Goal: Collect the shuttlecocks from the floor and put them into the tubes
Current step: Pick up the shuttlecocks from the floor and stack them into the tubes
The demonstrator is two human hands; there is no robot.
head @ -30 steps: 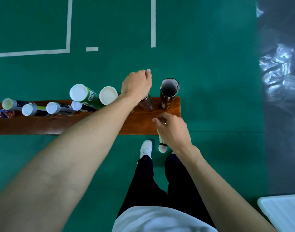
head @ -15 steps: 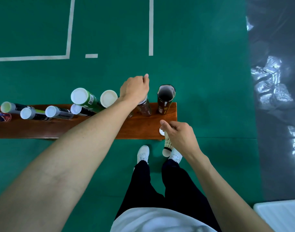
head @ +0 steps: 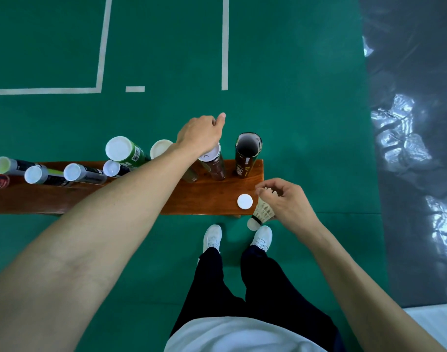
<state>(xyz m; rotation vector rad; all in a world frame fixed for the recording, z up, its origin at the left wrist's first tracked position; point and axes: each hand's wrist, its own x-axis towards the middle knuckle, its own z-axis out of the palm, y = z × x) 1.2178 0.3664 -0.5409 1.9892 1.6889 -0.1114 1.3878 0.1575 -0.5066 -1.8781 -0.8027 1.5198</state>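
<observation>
Seen from the head camera, which looks straight down, my two bare arms reach over a long brown counter [head: 131, 199] that stands on a green floor [head: 293, 97] marked with white lines.

Left hand [head: 201, 134]: it rests on top of a capped brown tube [head: 214, 166] standing upright near the right end of the counter. The fingers curl down over the cap, and one finger points away from me. I cannot tell how firmly they grip, since the hand hides most of the cap.

Right hand [head: 286, 201]: its fingers pinch a feather shuttlecock [head: 261, 212] by the feather skirt, with the white cork end pointing down toward my shoes. The shuttlecock hangs just off the near right corner of the counter, above the floor.

Open tube [head: 247, 154]: a dark tube with no cap, upright at the far right end of the counter, just beside the capped brown tube. Its inside looks dark.

Loose cap [head: 244, 201]: a white disc lying flat on the counter near its right front corner, just beside the shuttlecock.

Other tubes: a green tube [head: 126, 153] with a white cap and several slimmer capped tubes [head: 80, 174] stand along the left part of the counter.

Lower edge: white shoes [head: 212, 237], dark trousers and a white shirt hem. A grey plastic sheet [head: 415, 148] covers the floor at right.
</observation>
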